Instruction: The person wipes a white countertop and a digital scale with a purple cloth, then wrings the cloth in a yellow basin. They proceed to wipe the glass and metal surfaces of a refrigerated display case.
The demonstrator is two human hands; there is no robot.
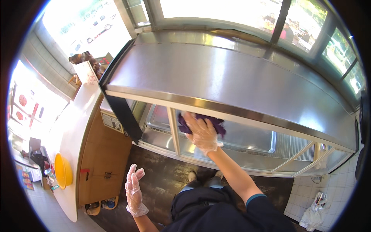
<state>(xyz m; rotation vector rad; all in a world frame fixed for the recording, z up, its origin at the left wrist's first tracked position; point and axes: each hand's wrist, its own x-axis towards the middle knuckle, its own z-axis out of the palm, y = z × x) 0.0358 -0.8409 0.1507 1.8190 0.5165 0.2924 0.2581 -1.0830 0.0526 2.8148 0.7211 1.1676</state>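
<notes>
My right hand (201, 133), in a clear plastic glove, presses a dark purple cloth (214, 123) flat against a sliding glass door of a stainless steel display case, just under the front edge of its top (217, 78). The cloth sticks out on both sides of the fingers. My left hand (135, 190), gloved as well, is raised over the dark floor, left of my body, with its fingers up and nothing in it. Behind the glass lies a shallow metal tray (272, 142).
A white counter (78, 116) with a yellow basin (63, 171) runs along the left, above a wooden cabinet (101, 162). White door frames (173, 130) divide the case front. Plastic bags (314, 211) hang on the tiled wall at lower right. People sit outside the windows.
</notes>
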